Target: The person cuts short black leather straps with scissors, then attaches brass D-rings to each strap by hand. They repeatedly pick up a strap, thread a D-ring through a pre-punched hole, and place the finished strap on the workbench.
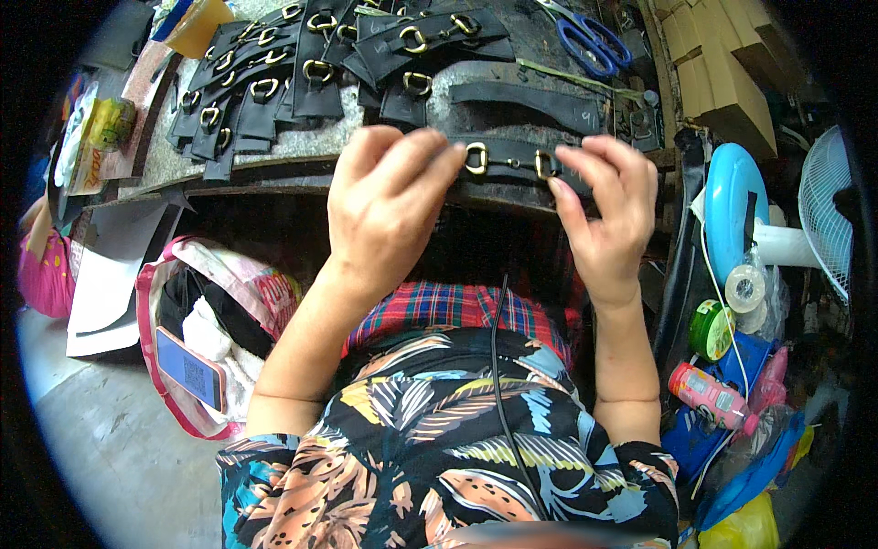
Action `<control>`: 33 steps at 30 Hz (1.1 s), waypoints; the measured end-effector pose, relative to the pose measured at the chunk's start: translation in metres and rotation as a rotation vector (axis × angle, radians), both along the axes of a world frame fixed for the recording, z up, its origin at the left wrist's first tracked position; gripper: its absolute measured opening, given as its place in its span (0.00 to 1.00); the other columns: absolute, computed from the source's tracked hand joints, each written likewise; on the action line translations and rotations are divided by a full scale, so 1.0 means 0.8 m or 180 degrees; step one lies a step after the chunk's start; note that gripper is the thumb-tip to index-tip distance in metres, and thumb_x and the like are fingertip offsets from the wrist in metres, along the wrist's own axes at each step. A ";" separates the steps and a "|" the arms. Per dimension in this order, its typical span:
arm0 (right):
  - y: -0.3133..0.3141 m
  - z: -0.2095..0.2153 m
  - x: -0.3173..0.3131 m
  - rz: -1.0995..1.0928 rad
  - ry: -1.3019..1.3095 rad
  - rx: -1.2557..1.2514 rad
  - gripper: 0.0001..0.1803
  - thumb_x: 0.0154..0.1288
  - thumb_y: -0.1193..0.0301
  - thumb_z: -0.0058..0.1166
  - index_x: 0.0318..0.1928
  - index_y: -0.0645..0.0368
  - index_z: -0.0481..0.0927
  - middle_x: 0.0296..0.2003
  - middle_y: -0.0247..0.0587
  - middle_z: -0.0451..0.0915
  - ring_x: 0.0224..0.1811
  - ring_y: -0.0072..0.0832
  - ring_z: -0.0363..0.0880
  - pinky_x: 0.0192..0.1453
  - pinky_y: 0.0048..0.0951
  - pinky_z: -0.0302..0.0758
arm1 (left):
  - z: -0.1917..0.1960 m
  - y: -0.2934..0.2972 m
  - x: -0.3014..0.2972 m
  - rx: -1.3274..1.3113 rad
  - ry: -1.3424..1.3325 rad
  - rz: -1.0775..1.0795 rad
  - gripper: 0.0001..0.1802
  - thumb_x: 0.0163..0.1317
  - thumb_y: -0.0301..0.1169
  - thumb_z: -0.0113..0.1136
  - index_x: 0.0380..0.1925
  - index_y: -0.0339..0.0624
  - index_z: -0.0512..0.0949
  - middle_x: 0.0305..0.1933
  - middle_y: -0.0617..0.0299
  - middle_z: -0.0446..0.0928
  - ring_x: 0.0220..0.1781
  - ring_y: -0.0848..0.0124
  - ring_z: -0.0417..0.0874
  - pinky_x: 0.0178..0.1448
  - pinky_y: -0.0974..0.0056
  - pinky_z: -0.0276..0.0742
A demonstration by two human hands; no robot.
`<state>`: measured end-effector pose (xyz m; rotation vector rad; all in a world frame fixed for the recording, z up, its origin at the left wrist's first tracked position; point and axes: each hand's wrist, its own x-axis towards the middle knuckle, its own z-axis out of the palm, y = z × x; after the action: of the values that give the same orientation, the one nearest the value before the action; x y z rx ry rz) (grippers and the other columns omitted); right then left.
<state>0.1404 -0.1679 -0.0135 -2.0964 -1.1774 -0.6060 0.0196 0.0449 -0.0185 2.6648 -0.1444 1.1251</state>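
A black strap (508,152) with a gold-toned metal bit (516,164) lies along the desk's (315,137) near edge. The right hand (608,220) pinches its right end; the blurred left hand (380,206) bunches at the other, grip unclear. Similar straps (317,95) lie beyond.

black straps (320,99) on worktable (306,139)

Strap (512,149) — black | metal fitting (515,164) — gold | cloth (457,306): red plaid | shirt (430,412): black, multicoloured leaf print | bottle (709,393): pink
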 end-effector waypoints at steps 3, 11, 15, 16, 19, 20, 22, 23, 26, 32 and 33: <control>-0.003 -0.001 -0.001 0.0414 -0.0113 -0.0158 0.13 0.55 0.77 0.69 0.43 0.54 0.89 0.44 0.36 0.85 0.48 0.38 0.82 0.53 0.40 0.76 | 0.002 -0.001 -0.003 0.0012 0.0161 -0.0033 0.18 0.48 0.26 0.72 0.42 0.42 0.87 0.43 0.63 0.83 0.43 0.61 0.79 0.48 0.59 0.79; -0.002 0.019 0.026 0.0490 0.0221 0.0248 0.14 0.65 0.66 0.67 0.48 0.59 0.88 0.47 0.46 0.87 0.50 0.43 0.84 0.57 0.41 0.78 | 0.024 0.007 0.023 0.0099 0.0132 0.0236 0.20 0.56 0.38 0.74 0.49 0.48 0.86 0.51 0.63 0.81 0.50 0.59 0.77 0.55 0.56 0.75; 0.015 0.013 0.034 0.0543 0.0192 -0.0325 0.28 0.67 0.50 0.62 0.54 0.60 0.87 0.52 0.46 0.85 0.56 0.45 0.82 0.64 0.47 0.74 | 0.023 0.011 0.028 0.0391 0.0662 0.0308 0.23 0.58 0.49 0.71 0.48 0.49 0.87 0.50 0.71 0.82 0.53 0.61 0.77 0.59 0.54 0.70; 0.016 0.012 0.033 0.0468 0.0111 -0.0437 0.27 0.67 0.50 0.62 0.53 0.60 0.87 0.52 0.46 0.86 0.56 0.45 0.82 0.64 0.47 0.73 | 0.021 0.013 0.028 0.0426 0.0680 0.0351 0.22 0.58 0.49 0.71 0.47 0.49 0.87 0.49 0.72 0.82 0.53 0.62 0.77 0.59 0.54 0.69; 0.019 0.007 0.031 0.0362 0.0097 -0.0517 0.26 0.67 0.50 0.62 0.52 0.59 0.87 0.51 0.44 0.86 0.55 0.44 0.82 0.64 0.46 0.73 | 0.012 0.018 0.028 0.0400 0.0523 0.0427 0.17 0.59 0.46 0.71 0.43 0.50 0.88 0.45 0.73 0.83 0.51 0.63 0.77 0.58 0.54 0.69; 0.019 0.006 0.031 0.0339 0.0119 -0.0501 0.26 0.67 0.50 0.62 0.52 0.59 0.87 0.50 0.44 0.86 0.55 0.44 0.82 0.63 0.46 0.73 | 0.009 0.018 0.029 0.0388 0.0460 0.0446 0.17 0.59 0.45 0.71 0.43 0.50 0.88 0.45 0.73 0.84 0.50 0.63 0.78 0.58 0.55 0.69; 0.018 0.005 0.031 0.0293 0.0110 -0.0518 0.25 0.67 0.51 0.62 0.52 0.58 0.88 0.51 0.43 0.86 0.55 0.43 0.82 0.64 0.46 0.72 | 0.004 0.018 0.028 0.0333 0.0412 0.0468 0.15 0.59 0.43 0.72 0.43 0.50 0.88 0.46 0.73 0.84 0.50 0.63 0.78 0.59 0.55 0.70; 0.018 0.004 0.031 0.0275 0.0112 -0.0530 0.25 0.68 0.51 0.62 0.52 0.58 0.88 0.51 0.42 0.86 0.55 0.43 0.82 0.64 0.46 0.72 | 0.002 0.019 0.027 0.0292 0.0403 0.0467 0.15 0.59 0.43 0.72 0.43 0.50 0.88 0.46 0.72 0.84 0.50 0.63 0.78 0.59 0.55 0.70; 0.018 0.003 0.031 0.0284 0.0058 -0.0499 0.24 0.68 0.51 0.62 0.52 0.58 0.88 0.51 0.42 0.86 0.55 0.43 0.82 0.65 0.47 0.71 | -0.001 0.019 0.026 0.0182 0.0359 0.0468 0.16 0.58 0.43 0.73 0.43 0.51 0.88 0.47 0.71 0.84 0.50 0.62 0.78 0.59 0.55 0.70; 0.015 -0.003 0.030 0.0292 -0.0041 -0.0439 0.27 0.67 0.50 0.62 0.55 0.57 0.87 0.54 0.42 0.85 0.58 0.43 0.81 0.69 0.49 0.70 | -0.004 0.018 0.026 0.0199 0.0193 0.0548 0.18 0.55 0.44 0.75 0.44 0.53 0.88 0.51 0.67 0.83 0.52 0.61 0.78 0.59 0.54 0.70; 0.014 -0.004 0.029 0.0302 -0.0073 -0.0416 0.27 0.67 0.50 0.63 0.55 0.57 0.87 0.54 0.43 0.85 0.58 0.43 0.81 0.69 0.49 0.69 | -0.004 0.018 0.025 0.0212 0.0184 0.0557 0.18 0.55 0.44 0.75 0.45 0.53 0.88 0.53 0.67 0.83 0.52 0.61 0.78 0.59 0.54 0.70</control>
<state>0.1638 -0.1565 -0.0164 -2.1321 -1.3536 -0.5232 0.0398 0.0593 -0.0221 2.8115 0.0645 1.1098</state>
